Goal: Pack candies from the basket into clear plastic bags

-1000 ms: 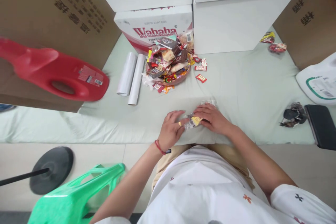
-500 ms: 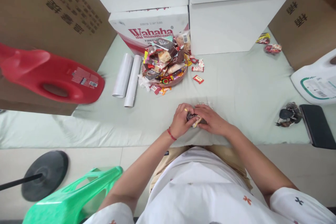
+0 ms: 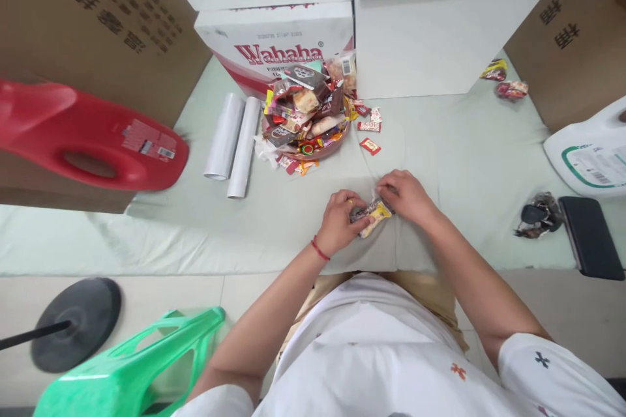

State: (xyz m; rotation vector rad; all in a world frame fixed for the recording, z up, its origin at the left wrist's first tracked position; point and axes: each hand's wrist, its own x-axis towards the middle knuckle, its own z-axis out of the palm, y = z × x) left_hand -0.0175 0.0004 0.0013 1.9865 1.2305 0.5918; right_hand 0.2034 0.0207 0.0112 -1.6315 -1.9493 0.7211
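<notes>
My left hand (image 3: 343, 218) is closed around wrapped snacks near the front of the table. Between its thumb and fingers show a yellow-and-cream wrapped snack (image 3: 375, 219) and, beside it, a dark brown wrapped snack (image 3: 360, 214). Just to the right, my right hand (image 3: 403, 194) has its fingers pinched together by the far end of these wrappers. A wisp of clear plastic shows at its fingertips; what they grip is too small to make out. Farther back stands a round bowl (image 3: 325, 151) heaped with candies and wrapped snacks.
Small red candies (image 3: 370, 146) lie right of the bowl, white paper rolls (image 3: 238, 150) left of it. A Wahaha box (image 3: 278, 45) and white boxes stand behind. A red jug (image 3: 92, 137) is at left; a white jug (image 3: 587, 150), black phone (image 3: 591, 234) and dark crumpled item (image 3: 539, 215) at right.
My right hand has moved away from my left, slightly right and back, uncovering the yellow and dark wrappers. The left hand stays around the snacks. The view has shifted slightly.
</notes>
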